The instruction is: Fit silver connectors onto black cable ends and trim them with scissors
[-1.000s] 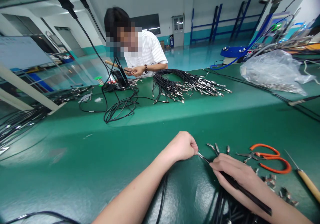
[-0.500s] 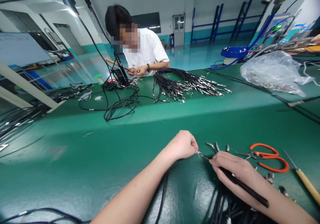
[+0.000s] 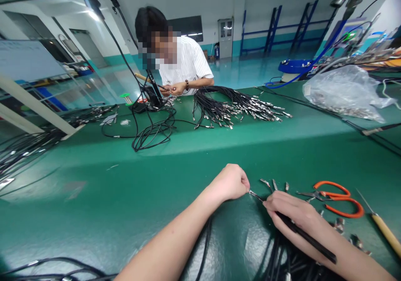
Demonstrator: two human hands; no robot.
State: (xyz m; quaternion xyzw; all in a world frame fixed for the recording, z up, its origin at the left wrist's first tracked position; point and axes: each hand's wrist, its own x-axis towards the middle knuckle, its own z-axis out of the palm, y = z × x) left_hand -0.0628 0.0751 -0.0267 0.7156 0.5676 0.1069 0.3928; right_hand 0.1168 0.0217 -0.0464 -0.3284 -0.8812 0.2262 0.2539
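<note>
My left hand (image 3: 233,182) is closed, its fingertips pinching the end of a small metal connector (image 3: 251,192) above the green table (image 3: 163,189). To its right, my right hand (image 3: 290,212) is closed around a dark pen-like tool (image 3: 313,241), whose thin tip reaches the connector. The tool's handle lies back across the palm and wrist. Below and beside my right hand lie black cables (image 3: 278,256) with metal ends. A black cable (image 3: 205,247) runs under my left wrist.
Orange-handled scissors (image 3: 344,212) and a wooden-handled awl (image 3: 385,231) lie at the right. Across the table, a person (image 3: 188,63) works behind a cable bundle (image 3: 238,105). A plastic bag (image 3: 344,93) of small parts sits at the far right, a cable coil (image 3: 153,134) left of centre.
The whole view has shifted very slightly. Both hands keep the same hold and almost the same place.
</note>
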